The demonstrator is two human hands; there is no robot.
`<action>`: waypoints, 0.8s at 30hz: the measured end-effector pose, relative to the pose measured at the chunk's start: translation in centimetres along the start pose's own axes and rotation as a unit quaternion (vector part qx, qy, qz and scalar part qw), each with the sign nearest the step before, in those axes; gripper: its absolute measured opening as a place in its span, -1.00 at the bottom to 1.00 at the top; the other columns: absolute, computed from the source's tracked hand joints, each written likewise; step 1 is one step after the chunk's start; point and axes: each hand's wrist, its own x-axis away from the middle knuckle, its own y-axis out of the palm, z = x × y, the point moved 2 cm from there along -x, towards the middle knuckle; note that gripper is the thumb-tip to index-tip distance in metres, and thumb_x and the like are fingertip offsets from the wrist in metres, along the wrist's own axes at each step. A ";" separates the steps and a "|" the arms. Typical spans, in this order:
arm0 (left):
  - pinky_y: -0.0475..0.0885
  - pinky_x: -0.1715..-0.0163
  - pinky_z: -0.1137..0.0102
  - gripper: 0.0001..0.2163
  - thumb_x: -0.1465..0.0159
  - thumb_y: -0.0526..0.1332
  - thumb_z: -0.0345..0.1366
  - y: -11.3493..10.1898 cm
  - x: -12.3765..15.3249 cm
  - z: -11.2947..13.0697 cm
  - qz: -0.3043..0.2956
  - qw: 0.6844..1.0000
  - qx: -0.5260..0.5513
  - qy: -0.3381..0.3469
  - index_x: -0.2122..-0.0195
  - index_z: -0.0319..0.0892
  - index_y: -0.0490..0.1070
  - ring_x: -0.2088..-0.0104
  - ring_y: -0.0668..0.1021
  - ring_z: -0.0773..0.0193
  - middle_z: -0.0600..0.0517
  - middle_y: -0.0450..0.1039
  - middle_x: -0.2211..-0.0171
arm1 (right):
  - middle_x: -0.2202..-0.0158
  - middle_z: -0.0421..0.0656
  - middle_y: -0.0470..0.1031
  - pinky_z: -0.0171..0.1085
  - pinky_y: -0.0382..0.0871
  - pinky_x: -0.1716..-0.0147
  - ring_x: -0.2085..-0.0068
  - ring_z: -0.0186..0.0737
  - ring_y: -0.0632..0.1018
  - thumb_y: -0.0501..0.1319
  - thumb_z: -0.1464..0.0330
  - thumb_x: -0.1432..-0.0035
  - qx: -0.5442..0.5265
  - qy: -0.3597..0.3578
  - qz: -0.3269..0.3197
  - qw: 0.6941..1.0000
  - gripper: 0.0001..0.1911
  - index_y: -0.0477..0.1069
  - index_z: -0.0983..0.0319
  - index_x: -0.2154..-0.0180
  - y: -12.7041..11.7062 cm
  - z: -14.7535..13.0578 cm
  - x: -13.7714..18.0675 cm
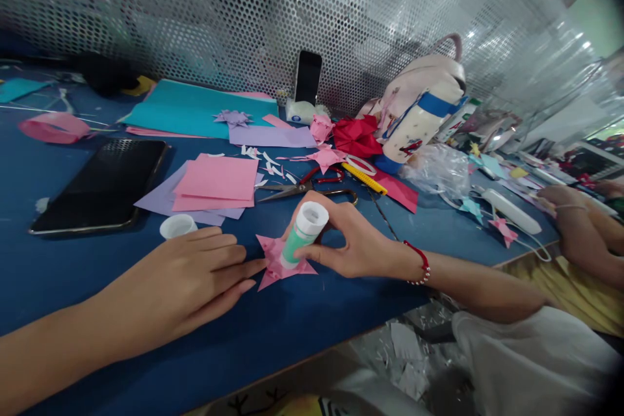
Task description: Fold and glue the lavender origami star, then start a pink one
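Note:
My right hand [348, 240] grips a green and white glue stick [303, 233] and presses its tip down on a pink folded paper star [280, 263] on the blue table [292, 331]. My left hand [195, 276] lies flat with its fingers stretched out, the fingertips touching the star's left edge. The glue stick's white cap [178, 226] stands just beyond my left hand. A red bead bracelet [420, 262] circles my right wrist.
A black phone [104, 183] lies at the left, pink and lilac paper sheets [214, 185] and scissors [305, 187] behind the star. A teal sheet [195, 110], upright phone [308, 77], pale backpack [419, 104] and plastic bag [436, 169] stand further back. Another person's hand [565, 198] rests at the right.

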 end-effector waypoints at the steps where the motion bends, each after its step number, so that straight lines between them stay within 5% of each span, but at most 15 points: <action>1: 0.44 0.20 0.32 -0.48 -0.70 -0.15 -0.29 0.0 0.0 0.0 0.005 1.000 0.000 0.000 -0.01 -0.11 0.69 0.29 0.65 0.28 0.08 0.66 0.29 | 0.13 -0.13 0.66 -0.20 0.57 0.13 0.18 -0.13 0.65 0.46 0.08 -0.37 -0.010 0.011 0.003 1.000 -0.63 0.41 0.15 0.05 -0.1 0.1 0.1; 11: 0.40 0.30 0.32 -0.49 -0.69 -0.14 -0.29 0.1 0.1 -0.3 -0.018 1.000 0.013 0.004 0.13 -0.13 0.65 0.37 0.57 0.27 0.09 0.57 0.39 | 0.14 -0.13 0.74 -0.25 0.63 0.34 0.27 -0.19 0.71 0.51 0.06 -0.31 -0.235 0.098 0.085 0.963 -0.60 0.40 0.11 0.11 -1.1 1.4 1.4; 15: 0.43 0.21 0.32 -0.53 -0.69 -0.12 -0.29 0.1 0.1 -0.1 0.004 1.000 0.007 0.005 -0.03 -0.13 0.65 0.32 0.62 0.27 0.11 0.65 0.32 | 0.15 -0.13 0.73 -0.31 0.59 0.42 0.37 -0.28 0.65 0.55 0.05 -0.25 -0.292 0.115 0.174 0.933 -0.56 0.43 0.13 0.11 -2.5 2.1 2.2; 19: 0.47 0.08 0.32 -0.60 -0.67 -0.04 -0.28 0.2 0.7 -0.5 -0.005 1.000 0.006 -0.009 -0.09 -0.05 0.64 0.20 0.67 0.25 0.10 0.71 0.19 | -0.01 -0.17 0.68 -0.33 0.70 0.26 0.28 -0.31 0.69 0.62 0.15 -0.16 -0.332 0.128 0.218 0.909 -0.54 0.45 0.11 0.09 -4.3 2.9 3.6; 24: 0.53 0.03 0.38 -0.65 -0.57 0.09 -0.35 0.4 1.4 -1.1 -0.017 0.997 0.063 -0.041 -0.20 0.07 0.61 0.13 0.69 0.26 0.12 0.72 0.11 | 0.05 -0.22 0.62 -0.29 0.74 0.02 0.13 -0.25 0.73 0.65 0.30 -0.06 -0.364 0.200 0.209 0.885 -0.54 0.43 0.11 0.16 -6.2 4.0 6.4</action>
